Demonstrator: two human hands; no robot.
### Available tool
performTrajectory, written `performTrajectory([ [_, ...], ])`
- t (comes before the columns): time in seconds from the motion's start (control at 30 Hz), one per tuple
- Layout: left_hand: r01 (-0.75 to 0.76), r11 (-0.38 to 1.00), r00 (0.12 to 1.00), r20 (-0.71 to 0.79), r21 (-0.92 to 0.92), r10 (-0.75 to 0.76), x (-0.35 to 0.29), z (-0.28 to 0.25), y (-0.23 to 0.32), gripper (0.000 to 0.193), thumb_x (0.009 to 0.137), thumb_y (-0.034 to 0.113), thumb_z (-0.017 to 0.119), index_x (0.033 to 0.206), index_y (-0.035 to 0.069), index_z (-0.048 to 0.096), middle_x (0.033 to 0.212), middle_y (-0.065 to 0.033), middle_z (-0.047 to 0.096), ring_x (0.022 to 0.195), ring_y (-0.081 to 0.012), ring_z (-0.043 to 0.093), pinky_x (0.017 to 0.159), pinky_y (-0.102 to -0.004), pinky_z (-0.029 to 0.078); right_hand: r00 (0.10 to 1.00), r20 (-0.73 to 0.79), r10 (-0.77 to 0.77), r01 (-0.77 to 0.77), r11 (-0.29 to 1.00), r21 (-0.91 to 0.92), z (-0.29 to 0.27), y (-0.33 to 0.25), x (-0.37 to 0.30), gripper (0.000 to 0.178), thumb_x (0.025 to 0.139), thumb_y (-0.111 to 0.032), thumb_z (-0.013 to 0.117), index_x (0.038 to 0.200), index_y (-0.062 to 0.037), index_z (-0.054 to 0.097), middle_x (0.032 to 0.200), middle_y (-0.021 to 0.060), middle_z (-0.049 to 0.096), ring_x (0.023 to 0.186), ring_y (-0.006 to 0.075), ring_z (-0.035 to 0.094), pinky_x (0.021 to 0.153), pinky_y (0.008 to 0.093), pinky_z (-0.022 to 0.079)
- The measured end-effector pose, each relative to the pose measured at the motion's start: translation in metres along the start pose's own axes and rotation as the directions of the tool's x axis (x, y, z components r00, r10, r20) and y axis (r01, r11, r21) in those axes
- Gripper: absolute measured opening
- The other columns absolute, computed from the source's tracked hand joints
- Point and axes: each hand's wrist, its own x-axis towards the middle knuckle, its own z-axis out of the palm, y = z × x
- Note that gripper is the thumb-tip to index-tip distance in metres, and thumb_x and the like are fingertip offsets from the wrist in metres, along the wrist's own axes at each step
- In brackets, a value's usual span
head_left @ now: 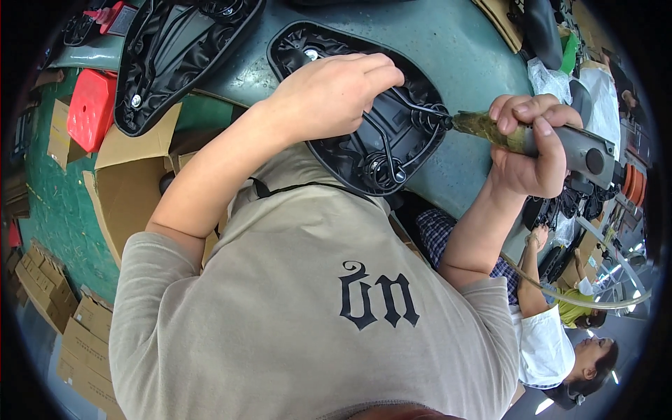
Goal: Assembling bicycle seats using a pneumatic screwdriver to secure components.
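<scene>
An upside-down black bicycle saddle (392, 150) lies on the bench in front of me, with its wire rails and two coil springs facing up. My left hand (336, 94) rests over its left part, fingers curled down onto a black rail. My right hand (535, 140) is wrapped around a grey power driver (588, 150), its nose bound in worn brownish tape. The driver's tip meets the saddle at the upper coil spring (427, 119) on the right. A silver round fastener (311, 54) shows near the saddle's far left edge.
Another upturned saddle (175, 56) lies to the left. Beyond it are a red plastic stool (91, 108) and an open cardboard box (129, 189). A pale hose (595, 304) curves at the right, near a person in a white top (549, 346). Plastic bags (549, 80) lie far right.
</scene>
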Motion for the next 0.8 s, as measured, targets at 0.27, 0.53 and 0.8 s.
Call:
performTrajectory([
  [0.27,0.115,0.993,0.993,0.016,0.013,-0.115,-0.014,-0.014,0.015,0.033,0.079,-0.004,0.068,0.111,0.001,0.061,0.111,-0.0135,0.067,0.099,-0.0356,0.068,0.082,-0.0427,0.057,0.994,0.089,-0.066,0.07,0.997,-0.044,-0.017,-0.056,-0.002,0.045,0.093,-0.016,0.049,0.134,-0.003,0.059,0.123,0.0262,0.059,0.079,0.022,0.063,0.077,0.0465,0.05],
  [0.53,0.625,0.78,0.702,-0.413,-0.033,-0.58,-0.173,-0.057,0.054,0.035,0.089,0.015,0.078,0.117,0.001,0.061,0.119,-0.018,0.07,0.105,-0.0328,0.072,0.091,-0.0386,0.057,0.627,-0.775,0.079,-0.485,0.818,-0.309,-0.141,-0.05,-0.061,0.022,0.098,-0.006,0.061,0.117,0.005,0.06,0.123,0.0213,0.071,0.071,0.0242,0.067,0.068,0.0393,0.059],
  [0.8,0.867,0.098,-0.31,-0.685,-0.488,-0.66,-0.499,-0.053,0.041,0.014,0.1,0.004,0.063,0.113,-0.001,0.064,0.092,-0.0015,0.066,0.077,-0.0098,0.056,0.083,-0.0235,0.051,0.325,-0.896,0.302,-0.742,0.669,-0.044,-0.191,-0.029,-0.086,0.019,0.095,-0.014,0.071,0.102,0.0019,0.063,0.086,0.0134,0.066,0.072,0.0247,0.07,0.07,0.0403,0.065],
])
